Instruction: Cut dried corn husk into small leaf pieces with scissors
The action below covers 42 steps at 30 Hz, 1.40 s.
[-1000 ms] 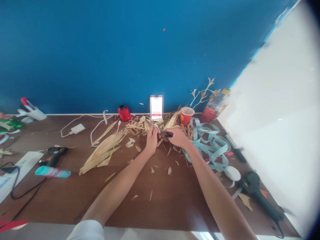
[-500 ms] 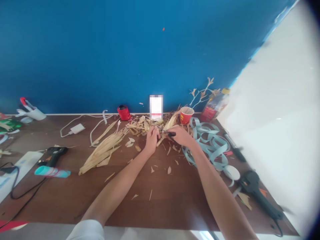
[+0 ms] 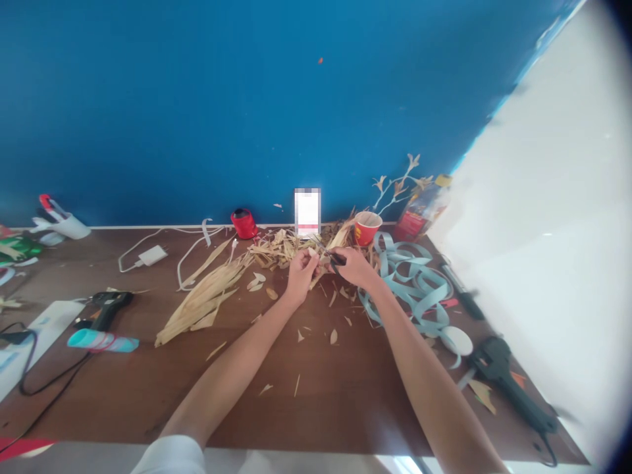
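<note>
My right hand [image 3: 356,266] is closed around the black handles of a pair of scissors [image 3: 338,259], whose blades point up and left toward my other hand. Between the thumb and fingers of my left hand [image 3: 301,271] is a small pale piece of corn husk [image 3: 312,253], pinched close to the blades. Behind both hands lies a heap of dry husk scraps [image 3: 279,249]. A bundle of long corn husks [image 3: 205,303] rests on the table to the left. Cut petal-shaped pieces [image 3: 256,282] lie beside my left hand.
A red paper cup [image 3: 368,230] and tangled light-blue ribbon [image 3: 419,283] are at the right. One glue gun [image 3: 511,378] lies far right, another [image 3: 106,308] at left near a blue roll [image 3: 103,340]. A white charger [image 3: 151,255] and red container [image 3: 243,224] stand toward the wall.
The scissors have shifted slightly, with their blades now angled more upward and plainer to see. My left hand has turned a little, showing more of the husk piece.
</note>
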### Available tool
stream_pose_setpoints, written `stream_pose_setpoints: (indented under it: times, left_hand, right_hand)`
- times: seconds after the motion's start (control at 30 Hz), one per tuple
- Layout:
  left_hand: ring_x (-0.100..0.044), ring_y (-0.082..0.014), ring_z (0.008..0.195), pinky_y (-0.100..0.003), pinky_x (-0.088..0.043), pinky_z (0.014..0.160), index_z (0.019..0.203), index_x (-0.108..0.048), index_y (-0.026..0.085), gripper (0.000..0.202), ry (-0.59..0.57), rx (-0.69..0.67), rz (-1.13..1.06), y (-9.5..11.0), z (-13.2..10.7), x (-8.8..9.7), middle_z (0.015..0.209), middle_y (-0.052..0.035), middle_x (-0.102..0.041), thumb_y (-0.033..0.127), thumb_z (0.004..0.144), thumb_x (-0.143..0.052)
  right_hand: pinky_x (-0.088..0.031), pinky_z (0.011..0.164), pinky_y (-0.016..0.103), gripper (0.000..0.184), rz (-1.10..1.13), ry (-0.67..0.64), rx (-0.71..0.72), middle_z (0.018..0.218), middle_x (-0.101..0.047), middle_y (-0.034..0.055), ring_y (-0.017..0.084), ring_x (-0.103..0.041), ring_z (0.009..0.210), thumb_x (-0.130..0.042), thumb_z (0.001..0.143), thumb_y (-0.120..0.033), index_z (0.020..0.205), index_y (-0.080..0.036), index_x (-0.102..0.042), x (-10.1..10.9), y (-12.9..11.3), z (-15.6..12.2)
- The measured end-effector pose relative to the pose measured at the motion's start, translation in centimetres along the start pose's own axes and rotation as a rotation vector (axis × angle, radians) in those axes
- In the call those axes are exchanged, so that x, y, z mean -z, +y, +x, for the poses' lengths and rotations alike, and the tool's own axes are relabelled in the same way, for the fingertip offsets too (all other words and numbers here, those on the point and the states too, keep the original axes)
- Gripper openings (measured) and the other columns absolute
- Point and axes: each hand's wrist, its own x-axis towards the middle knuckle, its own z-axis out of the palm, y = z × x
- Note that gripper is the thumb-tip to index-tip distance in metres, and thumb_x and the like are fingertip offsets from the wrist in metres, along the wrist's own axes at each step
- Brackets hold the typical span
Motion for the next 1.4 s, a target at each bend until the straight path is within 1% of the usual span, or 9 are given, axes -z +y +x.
stream_pose_setpoints:
  times: [0.13, 0.37, 0.57, 0.73, 0.83, 0.97, 1.13, 1.33, 1.4]
  left_hand:
    - [-0.050, -0.0054, 0.051, -0.019, -0.040, 0.050, 0.086, -0.056, 0.016, 0.032, 0.027, 0.023, -0.027, -0.01, 0.08, -0.01, 0.068, 0.0023, -0.058, 0.042, 0.076, -0.070]
    - [-0.048, -0.0047, 0.050, -0.018, -0.038, 0.048, 0.085, -0.058, 0.016, 0.035, 0.053, 0.005, -0.038, -0.10, 0.10, -0.02, 0.065, 0.0034, -0.055, 0.046, 0.075, -0.071]
    - [-0.047, -0.0044, 0.050, -0.018, -0.036, 0.049, 0.084, -0.058, 0.016, 0.031, 0.049, -0.010, -0.043, -0.18, 0.14, 0.05, 0.064, 0.0038, -0.054, 0.044, 0.076, -0.070]
    - [-0.044, -0.0046, 0.050, -0.019, -0.034, 0.049, 0.083, -0.059, 0.016, 0.031, 0.110, -0.028, -0.046, -0.34, 0.34, 0.13, 0.062, 0.0048, -0.051, 0.043, 0.074, -0.072]
    - [-0.044, -0.0054, 0.051, -0.020, -0.035, 0.050, 0.083, -0.060, 0.016, 0.030, 0.130, -0.039, -0.029, -0.44, 0.41, 0.18, 0.061, 0.0049, -0.051, 0.043, 0.074, -0.071]
    - [-0.043, -0.0065, 0.052, -0.021, -0.035, 0.052, 0.085, -0.062, 0.016, 0.028, 0.140, -0.051, -0.015, -0.55, 0.46, 0.29, 0.059, 0.0051, -0.049, 0.041, 0.075, -0.070]
    - [-0.042, -0.0064, 0.053, -0.021, -0.035, 0.054, 0.084, -0.064, 0.015, 0.025, 0.159, -0.069, 0.035, -0.59, 0.45, 0.28, 0.060, 0.0050, -0.049, 0.037, 0.074, -0.071]
    - [-0.042, -0.0064, 0.051, -0.020, -0.034, 0.050, 0.082, -0.062, 0.016, 0.022, 0.103, -0.043, 0.042, -0.44, 0.22, 0.08, 0.057, 0.0053, -0.046, 0.036, 0.077, -0.068]
    - [-0.043, -0.0063, 0.050, -0.020, -0.034, 0.049, 0.082, -0.060, 0.016, 0.022, 0.094, -0.019, 0.023, -0.32, 0.15, 0.03, 0.058, 0.0047, -0.048, 0.036, 0.077, -0.067]
  right_hand:
    - [-0.047, 0.076, 0.028, 0.038, -0.067, -0.013, 0.019, 0.099, -0.072, 0.0055, 0.021, -0.063, 0.087, -0.065, 0.074, -0.028, 0.111, -0.022, -0.070, 0.07, -0.27, -0.09]
    - [-0.044, 0.073, 0.027, 0.033, -0.097, -0.005, 0.013, 0.089, -0.071, 0.0048, 0.020, -0.061, 0.079, -0.065, 0.074, -0.028, 0.106, -0.022, -0.072, 0.01, -0.75, -0.36]
    - [-0.043, 0.072, 0.025, 0.032, -0.092, -0.009, 0.058, 0.085, -0.071, 0.0035, 0.018, -0.059, 0.076, -0.059, 0.074, -0.020, 0.103, -0.020, -0.072, -0.10, -0.30, -0.31]
    - [-0.042, 0.064, 0.024, 0.023, -0.055, 0.003, 0.046, 0.071, -0.069, 0.0019, 0.017, -0.059, 0.069, -0.058, 0.079, -0.026, 0.093, -0.019, -0.074, -0.17, -0.21, -0.24]
    - [-0.043, 0.061, 0.024, 0.022, -0.023, 0.000, 0.021, 0.065, -0.067, 0.0011, 0.018, -0.059, 0.065, -0.059, 0.080, -0.030, 0.092, -0.020, -0.074, -0.18, -0.18, -0.16]
    - [-0.047, 0.067, 0.027, 0.028, 0.000, 0.045, -0.002, 0.073, -0.071, 0.0039, 0.020, -0.063, 0.070, -0.064, 0.077, -0.030, 0.101, -0.020, -0.073, -0.17, -0.11, -0.07]
    - [-0.049, 0.074, 0.029, 0.036, 0.040, 0.047, -0.010, 0.084, -0.072, 0.0047, 0.021, -0.065, 0.077, -0.067, 0.074, -0.030, 0.108, -0.019, -0.070, -0.22, 0.09, -0.02]
    - [-0.050, 0.075, 0.029, 0.041, 0.197, 0.045, -0.015, 0.088, -0.072, 0.0038, 0.021, -0.066, 0.082, -0.067, 0.074, -0.032, 0.112, -0.018, -0.067, -0.52, -0.12, -0.01]
    - [-0.049, 0.074, 0.028, 0.041, 0.257, 0.037, -0.024, 0.087, -0.071, 0.0042, 0.021, -0.066, 0.083, -0.067, 0.074, -0.033, 0.111, -0.017, -0.067, -0.65, -0.37, -0.04]
